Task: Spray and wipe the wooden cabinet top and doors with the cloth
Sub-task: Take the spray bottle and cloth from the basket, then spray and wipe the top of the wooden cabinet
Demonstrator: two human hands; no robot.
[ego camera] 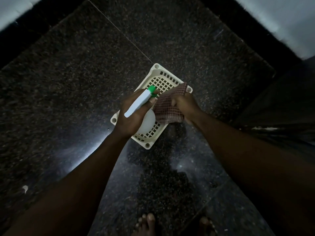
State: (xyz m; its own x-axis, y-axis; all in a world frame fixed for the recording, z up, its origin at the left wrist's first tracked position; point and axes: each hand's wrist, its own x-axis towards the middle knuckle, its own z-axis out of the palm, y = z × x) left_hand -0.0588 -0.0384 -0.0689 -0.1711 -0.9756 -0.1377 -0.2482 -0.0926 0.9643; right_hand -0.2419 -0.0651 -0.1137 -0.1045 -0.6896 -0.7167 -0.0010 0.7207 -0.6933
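My left hand [130,114] grips a white spray bottle [140,102] with a green nozzle, its round body partly hidden under my palm. My right hand [184,104] is closed on a brown checked cloth [167,108], which hangs bunched between the two hands. Both hands hover over a cream plastic lattice basket [158,74] that sits on the dark speckled granite floor [85,74]. No wooden cabinet shows in this view.
The scene is dim. My bare feet [148,222] stand on the granite at the bottom edge. Pale walls [281,17] with dark skirting border the floor at the top left and top right. A dark surface lies at the right edge.
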